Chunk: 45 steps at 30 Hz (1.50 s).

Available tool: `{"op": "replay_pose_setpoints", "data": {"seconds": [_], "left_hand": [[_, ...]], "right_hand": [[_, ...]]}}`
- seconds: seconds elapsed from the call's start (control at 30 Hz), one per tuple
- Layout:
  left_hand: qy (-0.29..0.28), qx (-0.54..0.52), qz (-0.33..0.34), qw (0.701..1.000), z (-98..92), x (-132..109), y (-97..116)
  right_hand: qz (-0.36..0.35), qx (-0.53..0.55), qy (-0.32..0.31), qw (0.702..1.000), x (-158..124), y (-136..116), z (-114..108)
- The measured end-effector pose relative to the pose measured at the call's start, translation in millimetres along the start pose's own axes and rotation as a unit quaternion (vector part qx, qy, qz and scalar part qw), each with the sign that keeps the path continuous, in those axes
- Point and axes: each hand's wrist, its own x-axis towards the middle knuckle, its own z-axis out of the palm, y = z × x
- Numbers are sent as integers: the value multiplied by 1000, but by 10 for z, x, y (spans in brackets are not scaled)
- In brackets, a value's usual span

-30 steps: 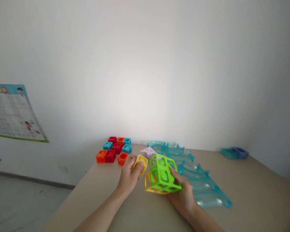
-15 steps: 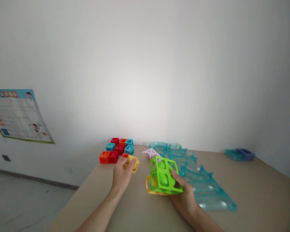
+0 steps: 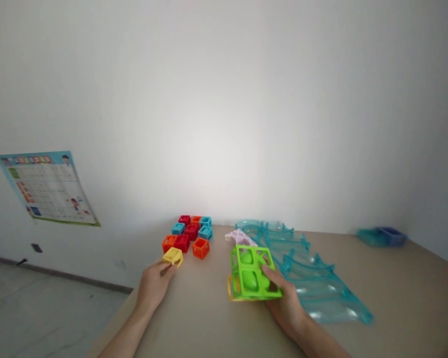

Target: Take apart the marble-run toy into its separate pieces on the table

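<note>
A small yellow cube block (image 3: 173, 255) is pinched in the fingers of my left hand (image 3: 155, 286), at the table's left side just in front of the other cubes. My right hand (image 3: 285, 303) grips a larger green block (image 3: 251, 279) with windowed faces and rounded green shapes inside. Under the green block, a yellow frame piece (image 3: 230, 287) shows at its lower left; most of it is hidden. Beyond my left hand stand red cubes (image 3: 182, 243), orange cubes (image 3: 200, 247) and blue cubes (image 3: 205, 232) in loose rows.
Clear teal track pieces (image 3: 317, 278) spread behind and right of my right hand. A pale purple lattice piece (image 3: 239, 237) lies behind the green block. Dark blue and teal pieces (image 3: 392, 236) sit at the far right. A wall (image 3: 224, 124) closes off the table's back.
My left hand has moved left and nearer with the yellow cube, uncovering the orange cube behind. The green block has tilted slightly in my right hand. The view has shifted a little.
</note>
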Motion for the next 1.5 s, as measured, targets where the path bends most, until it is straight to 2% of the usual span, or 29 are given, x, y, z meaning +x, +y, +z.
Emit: {"op": "replay_pose_setpoints", "data": {"seconds": [0.17,0.27,0.33,0.37,0.43,0.47,0.5,0.53,0.57,0.63,0.7,0.73,0.83,0.9,0.97,1.1,1.3,1.5], "left_hand": [[32,83,-24,996,53,24,-130],[39,128,-39,990,11,-14,-118],[99,166,-45,980,-38,-82,-18],[163,183,-44,969,-60,-130,62],[272,151,26,950,-71,-236,275],[279,97,87,951,-48,-285,401],[242,30,149,958,2,-323,536],[179,-41,198,963,80,-347,675],[116,-112,212,964,183,-353,814],[24,-263,161,951,439,-321,1070],[-33,-410,91,907,694,-263,1267],[-53,-463,76,882,794,-240,1333],[-154,-527,69,833,921,-231,1396],[-181,-521,78,830,877,-249,1353],[-182,-507,88,838,793,-253,1293],[-148,-461,113,867,690,-226,1240],[-61,-371,168,911,692,-229,1292],[137,-262,92,951,576,-43,1159]], "right_hand": [[-3,-23,-7,1000,2,-6,10],[-2,-20,-10,1000,-4,-7,18],[-3,-14,-12,1000,-8,-4,27],[-3,-12,-12,1000,-9,-3,34],[-6,-14,-8,1000,-12,-2,54],[-8,-17,-6,1000,-15,-4,68],[-10,-19,-5,1000,-19,-8,83],[-12,-22,-4,1000,-24,-14,98],[-14,-25,-6,1000,-31,-21,113],[-13,-33,-19,999,-47,-37,134],[-17,-46,-39,998,-59,-49,142],[-22,-55,-45,997,-63,-52,141],[-35,-84,-38,995,-63,-50,129],[-32,-99,-37,994,-57,-46,123],[-25,-110,-48,992,-52,-43,123],[-20,-126,-52,990,-49,-32,136],[-18,-134,-32,990,-50,3,151],[-26,-135,30,990,18,22,39]]}}
